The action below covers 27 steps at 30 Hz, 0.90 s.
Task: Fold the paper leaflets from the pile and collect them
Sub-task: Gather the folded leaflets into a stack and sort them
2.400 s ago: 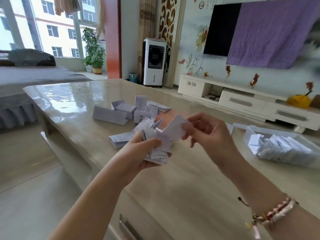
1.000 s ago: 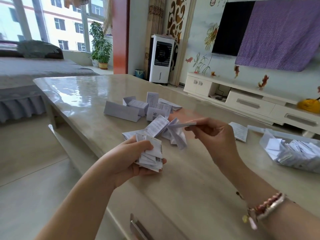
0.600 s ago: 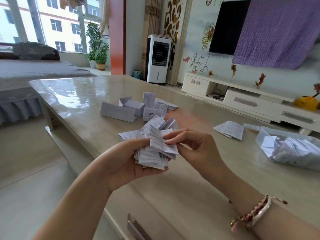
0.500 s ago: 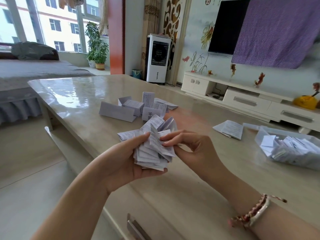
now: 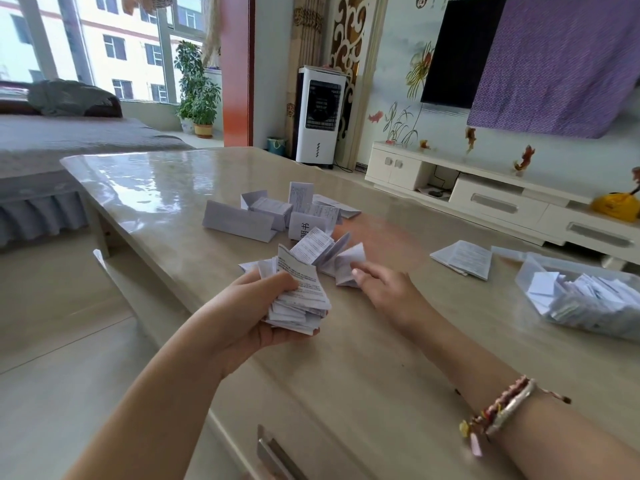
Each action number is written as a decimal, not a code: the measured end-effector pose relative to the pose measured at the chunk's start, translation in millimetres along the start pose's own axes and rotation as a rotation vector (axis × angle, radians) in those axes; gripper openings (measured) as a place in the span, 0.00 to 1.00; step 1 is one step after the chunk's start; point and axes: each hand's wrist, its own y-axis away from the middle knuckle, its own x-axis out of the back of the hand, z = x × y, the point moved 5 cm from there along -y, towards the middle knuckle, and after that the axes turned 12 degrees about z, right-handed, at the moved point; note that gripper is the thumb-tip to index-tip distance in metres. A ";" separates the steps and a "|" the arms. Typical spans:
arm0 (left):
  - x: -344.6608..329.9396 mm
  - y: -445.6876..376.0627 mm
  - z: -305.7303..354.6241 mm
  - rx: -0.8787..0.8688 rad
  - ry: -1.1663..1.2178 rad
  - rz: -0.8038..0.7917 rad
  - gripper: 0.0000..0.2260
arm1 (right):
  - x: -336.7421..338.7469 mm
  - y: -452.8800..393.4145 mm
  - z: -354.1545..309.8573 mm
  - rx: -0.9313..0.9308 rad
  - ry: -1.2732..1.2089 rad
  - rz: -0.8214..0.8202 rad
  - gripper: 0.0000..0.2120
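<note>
left hand (image 5: pixel 242 317) grips a fat folded stack (image 5: pixel 299 299), thumb clamped on top. right hand (image 5: pixel 381 289), fingers loose, touches next leaflet (image 5: pixel 348 265) mid-table. risk: overfull stack fans and spills.

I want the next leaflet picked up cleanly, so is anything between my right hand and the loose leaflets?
Nothing visible: the right hand already touches the nearest loose leaflets.

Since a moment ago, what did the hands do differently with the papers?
The right hand let go of the bundle of folded leaflets and reached forward to a loose leaflet on the table, fingers touching it. The left hand kept gripping the bundle. The clear bin and far pile stayed put.
</note>
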 end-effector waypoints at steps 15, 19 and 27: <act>-15.8 3.1 3.6 -0.125 0.092 -0.051 0.19 | 11.2 43.5 -49.2 0.013 -0.570 -0.026 0.11; -9.7 1.6 3.2 -0.140 0.059 -0.027 0.20 | 6.2 44.6 -54.7 0.023 -0.605 -0.150 0.14; 14.8 -5.3 6.1 -0.136 0.023 0.106 0.13 | 3.6 -20.3 -36.3 0.134 0.034 0.177 0.10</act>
